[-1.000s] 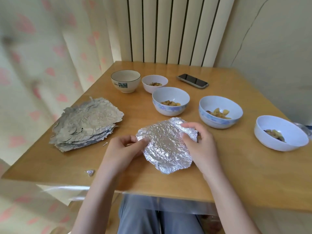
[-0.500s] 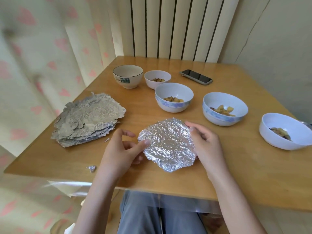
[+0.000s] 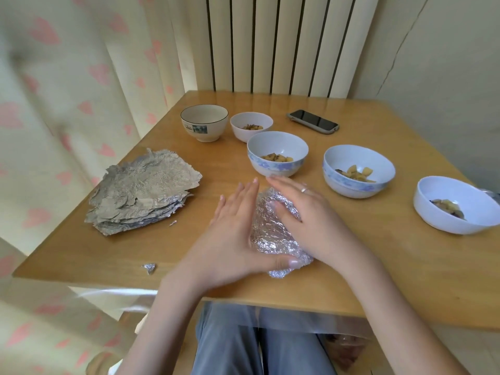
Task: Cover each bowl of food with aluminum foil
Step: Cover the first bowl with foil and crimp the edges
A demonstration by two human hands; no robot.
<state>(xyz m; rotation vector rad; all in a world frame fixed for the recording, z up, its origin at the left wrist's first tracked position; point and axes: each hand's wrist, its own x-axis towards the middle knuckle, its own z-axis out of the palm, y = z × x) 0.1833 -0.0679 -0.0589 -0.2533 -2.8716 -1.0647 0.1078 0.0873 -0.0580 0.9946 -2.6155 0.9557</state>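
Observation:
A crinkled foil sheet [image 3: 272, 235] lies on the wooden table [image 3: 378, 255] near its front edge. My left hand [image 3: 232, 234] and my right hand [image 3: 308, 220] press flat on it from either side, fingers straight, gripping nothing. Beyond them stand several uncovered bowls. A blue-patterned bowl [image 3: 273, 169] and a second one [image 3: 351, 188] hold potato pieces. A small white bowl [image 3: 250, 135] and a white bowl [image 3: 438, 220] at the right also hold food. No food shows in the cream bowl [image 3: 201, 131].
A stack of foil sheets [image 3: 143, 193] sits at the table's left. Two foil scraps [image 3: 149, 267] [image 3: 173, 223] lie near it. A phone [image 3: 312, 121] rests at the back. A curtain hangs left, a radiator stands behind, a wall is on the right.
Both hands let go of the foil's edges and moved onto the sheet, pressing it flat. The foil now lies lower against the table.

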